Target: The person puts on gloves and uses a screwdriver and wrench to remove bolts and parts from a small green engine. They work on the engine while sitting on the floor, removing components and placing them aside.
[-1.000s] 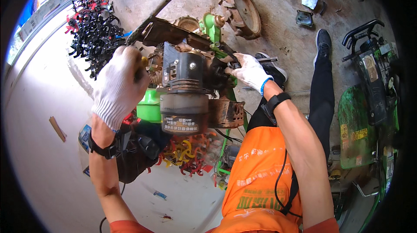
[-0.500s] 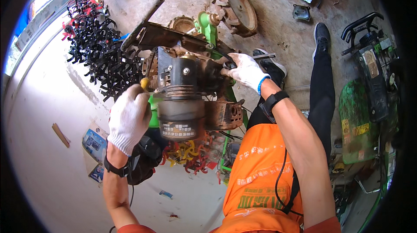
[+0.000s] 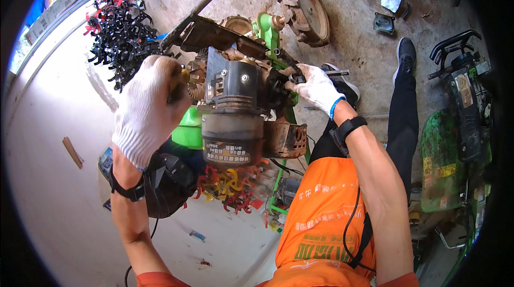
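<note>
A small engine (image 3: 233, 86) with a smoky cylindrical air filter bowl (image 3: 233, 133) stands in front of me, dark and rusty. My left hand (image 3: 152, 102), in a white knit glove, is raised at the engine's left side and closed in a fist. A yellow-ended handle (image 3: 185, 75) shows at its finger side; its shaft is smeared or hidden. My right hand (image 3: 315, 88), also gloved, grips a dark part (image 3: 293, 74) on the engine's right side with thumb and fingers. A flat metal bar (image 3: 337, 73) sticks out just past it.
A lugged wheel (image 3: 304, 13) is on the machine's far side. Black tiller blades (image 3: 119, 35) are heaped at left, with red and yellow ones (image 3: 230, 188) below the engine. Another green machine (image 3: 441, 164) stands at right. A dark bag (image 3: 170, 182) lies near my left wrist.
My left hand has moved up and left, looking larger now, with the yellow handle mostly covered. My right hand stays at the same engine part. The whole view has shifted slightly.
</note>
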Action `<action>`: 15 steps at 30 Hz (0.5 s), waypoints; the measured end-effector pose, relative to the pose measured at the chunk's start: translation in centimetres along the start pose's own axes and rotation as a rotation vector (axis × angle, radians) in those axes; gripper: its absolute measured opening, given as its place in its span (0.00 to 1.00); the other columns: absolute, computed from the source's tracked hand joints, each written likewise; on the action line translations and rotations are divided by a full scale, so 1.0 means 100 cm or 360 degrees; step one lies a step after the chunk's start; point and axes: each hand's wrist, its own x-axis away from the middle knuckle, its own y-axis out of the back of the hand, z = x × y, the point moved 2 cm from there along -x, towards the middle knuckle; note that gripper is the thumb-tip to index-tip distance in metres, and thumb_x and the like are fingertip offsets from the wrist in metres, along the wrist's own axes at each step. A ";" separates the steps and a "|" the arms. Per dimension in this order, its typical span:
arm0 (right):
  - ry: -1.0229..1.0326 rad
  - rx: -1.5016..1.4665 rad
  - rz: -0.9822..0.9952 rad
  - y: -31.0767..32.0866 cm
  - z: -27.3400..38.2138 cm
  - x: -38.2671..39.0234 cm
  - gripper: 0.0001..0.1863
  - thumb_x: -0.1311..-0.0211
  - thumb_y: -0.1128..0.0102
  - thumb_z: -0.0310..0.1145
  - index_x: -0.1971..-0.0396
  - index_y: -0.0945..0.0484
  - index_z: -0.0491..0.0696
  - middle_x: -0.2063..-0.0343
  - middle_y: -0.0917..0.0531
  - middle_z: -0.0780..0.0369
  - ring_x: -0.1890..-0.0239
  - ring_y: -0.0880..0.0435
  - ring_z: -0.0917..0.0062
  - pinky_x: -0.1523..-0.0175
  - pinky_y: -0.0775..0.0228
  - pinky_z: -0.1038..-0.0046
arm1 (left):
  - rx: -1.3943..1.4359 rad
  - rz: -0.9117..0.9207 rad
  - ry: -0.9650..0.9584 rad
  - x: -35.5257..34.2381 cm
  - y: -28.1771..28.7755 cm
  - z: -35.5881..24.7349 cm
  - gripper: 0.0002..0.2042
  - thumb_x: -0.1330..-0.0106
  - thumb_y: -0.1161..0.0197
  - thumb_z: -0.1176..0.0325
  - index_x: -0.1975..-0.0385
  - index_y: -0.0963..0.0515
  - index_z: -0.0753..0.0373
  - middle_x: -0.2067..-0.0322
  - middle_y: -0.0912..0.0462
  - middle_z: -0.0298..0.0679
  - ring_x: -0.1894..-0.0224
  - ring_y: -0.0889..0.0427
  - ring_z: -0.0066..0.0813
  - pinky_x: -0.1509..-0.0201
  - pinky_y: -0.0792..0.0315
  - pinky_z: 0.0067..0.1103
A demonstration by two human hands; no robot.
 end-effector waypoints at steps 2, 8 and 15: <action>-0.0127 0.0086 0.0080 0.004 0.005 0.002 0.34 0.37 0.18 0.40 0.36 0.18 0.37 0.40 0.11 0.50 0.36 0.15 0.66 0.27 0.29 0.69 | -0.0057 0.0065 0.0037 -0.017 0.003 -0.001 0.15 0.38 0.27 0.76 0.52 0.19 0.67 0.57 0.15 0.54 0.57 0.11 0.57 0.51 0.17 0.38; -0.0033 0.0019 0.0046 0.010 0.026 0.009 0.22 0.36 0.23 0.42 0.43 0.11 0.53 0.49 0.08 0.54 0.43 0.11 0.55 0.37 0.21 0.61 | -0.0168 0.0160 0.0143 -0.040 0.005 -0.001 0.15 0.39 0.27 0.70 0.54 0.20 0.67 0.57 0.15 0.55 0.56 0.11 0.59 0.51 0.17 0.41; -0.0099 0.0111 0.0098 0.016 0.032 0.008 0.22 0.36 0.22 0.41 0.43 0.11 0.53 0.46 0.09 0.53 0.41 0.12 0.55 0.35 0.22 0.60 | -0.0126 0.0254 0.0100 -0.038 -0.023 0.002 0.11 0.38 0.28 0.71 0.60 0.22 0.64 0.57 0.17 0.54 0.56 0.14 0.60 0.53 0.18 0.44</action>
